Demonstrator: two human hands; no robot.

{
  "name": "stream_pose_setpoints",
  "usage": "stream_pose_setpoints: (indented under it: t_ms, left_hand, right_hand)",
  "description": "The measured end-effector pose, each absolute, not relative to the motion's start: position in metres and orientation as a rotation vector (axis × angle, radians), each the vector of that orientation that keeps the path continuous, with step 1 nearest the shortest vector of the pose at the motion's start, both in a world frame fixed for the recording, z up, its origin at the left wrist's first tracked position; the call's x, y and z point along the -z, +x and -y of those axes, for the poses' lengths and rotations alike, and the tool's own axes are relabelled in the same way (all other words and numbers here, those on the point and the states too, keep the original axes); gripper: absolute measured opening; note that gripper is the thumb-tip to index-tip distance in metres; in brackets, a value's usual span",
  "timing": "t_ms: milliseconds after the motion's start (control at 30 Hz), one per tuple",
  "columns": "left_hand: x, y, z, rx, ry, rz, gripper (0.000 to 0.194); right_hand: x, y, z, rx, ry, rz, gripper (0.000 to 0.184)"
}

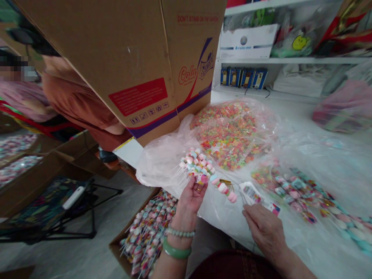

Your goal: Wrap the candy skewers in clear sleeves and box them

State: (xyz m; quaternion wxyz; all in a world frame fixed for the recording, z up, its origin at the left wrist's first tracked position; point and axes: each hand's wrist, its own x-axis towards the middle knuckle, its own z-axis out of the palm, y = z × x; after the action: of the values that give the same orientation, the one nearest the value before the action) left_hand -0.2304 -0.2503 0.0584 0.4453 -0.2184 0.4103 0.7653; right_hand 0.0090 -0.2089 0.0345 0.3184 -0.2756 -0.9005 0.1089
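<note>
Green jade bangle (pixel 176 250) and pale bead bracelet (pixel 180 233) on the left wrist (pixel 178 221), gold ring (pixel 199 189), maroon clothing (pixel 235 266)

White shelves (pixel 290 60) line the back wall, holding a white printed carton (pixel 247 42) and a row of small blue boxes (pixel 244 77). A large brown cardboard carton (pixel 116 66) with red and purple printing looms tilted at upper left. Below lies a pale grey floor (pixel 72 255), with a black metal folding stand (pixel 93 221) and open cardboard boxes (pixel 35 186) at left

1 L hand (pixel 190 201), 1 R hand (pixel 266 232), 4 blue pkgs (pixel 243 76), 1 carton (pixel 116 66).
</note>
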Motion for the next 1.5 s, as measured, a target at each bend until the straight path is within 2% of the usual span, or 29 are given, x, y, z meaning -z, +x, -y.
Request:
stream_pose_setpoints:
  t_ms: [333,533,700,1000,1100,1233,1300,1500]
  left_hand:
    - [-0.061,-0.222,0.248,-1.940,-0.519,-1.012,0.012]
    - [-0.058,-0.221,0.253,-1.890,-0.452,-0.995,0.016]
    - [-0.054,-0.221,0.252,-1.975,-0.230,-1.104,0.007]
    - [-0.042,-0.217,0.249,-1.978,-0.088,-1.153,0.005]
    - [-0.043,-0.206,0.250,-1.913,0.024,-1.129,0.013]
    - [-0.045,-0.200,0.250,-1.858,-0.041,-1.043,0.012]
    - [-0.045,-0.201,0.251,-1.822,-0.077,-1.026,0.013]
    - [-0.039,-0.201,0.250,-1.827,-0.033,-1.040,0.018]
  right_hand:
    - [-0.033,0.007,0.210,-0.243,-0.717,2.393,0.022]
    - [-0.033,0.007,0.208,-0.071,-0.729,2.468,0.024]
    - [-0.029,0.010,0.206,0.027,-0.599,2.527,0.022]
    - [-0.026,0.011,0.207,-0.369,-0.749,2.386,0.023]
    - [-0.021,0.008,0.208,-0.595,-0.796,2.397,0.024]
    - [-0.014,0.005,0.208,-0.889,-0.906,2.367,0.022]
    - [-0.013,0.005,0.207,-0.887,-0.914,2.377,0.022]
    - [-0.015,0.007,0.208,-0.544,-0.842,2.411,0.028]
